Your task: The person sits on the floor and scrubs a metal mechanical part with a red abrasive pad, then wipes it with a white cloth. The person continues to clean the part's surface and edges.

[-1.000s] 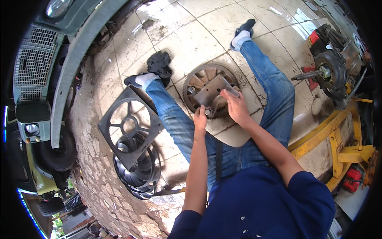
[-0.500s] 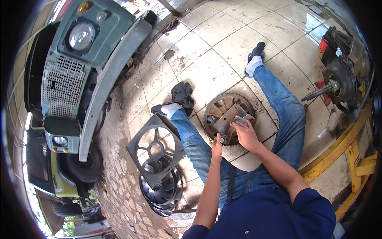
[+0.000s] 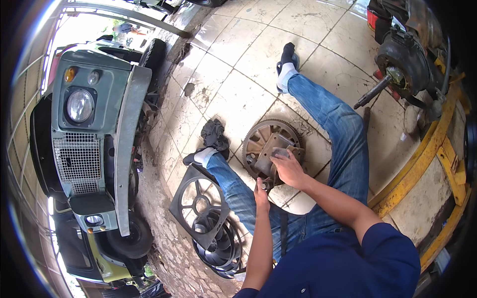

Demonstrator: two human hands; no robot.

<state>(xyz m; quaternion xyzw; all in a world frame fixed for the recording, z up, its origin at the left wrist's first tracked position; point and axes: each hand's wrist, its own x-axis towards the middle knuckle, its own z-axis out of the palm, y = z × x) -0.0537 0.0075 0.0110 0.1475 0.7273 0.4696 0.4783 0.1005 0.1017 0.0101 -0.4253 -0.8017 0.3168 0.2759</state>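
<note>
A round toothed flywheel (image 3: 252, 138) lies flat on the tiled floor between my legs. On top of it rests a brown metal bracket (image 3: 274, 144) with a flat plate face. My left hand (image 3: 262, 195) is closed on the bracket's near end, thumb up along its edge. Over the plate, my right hand (image 3: 289, 170) presses a small grey flat pad (image 3: 281, 153) with its fingertips. What the pad is made of cannot be made out. The underside of the bracket is hidden.
A black fan shroud (image 3: 188, 194) and fan (image 3: 218, 248) lie beside my left leg. A crumpled black cloth (image 3: 213, 133) sits near my left foot. To the right stand a shafted mechanical assembly (image 3: 397, 69) and a yellow metal frame (image 3: 412, 184). A green vehicle (image 3: 92, 111) is at left.
The whole view has shifted, so the flywheel and legs appear further left. My right hand stays on the bracket with the pad; my left hand keeps its hold at the near end.
</note>
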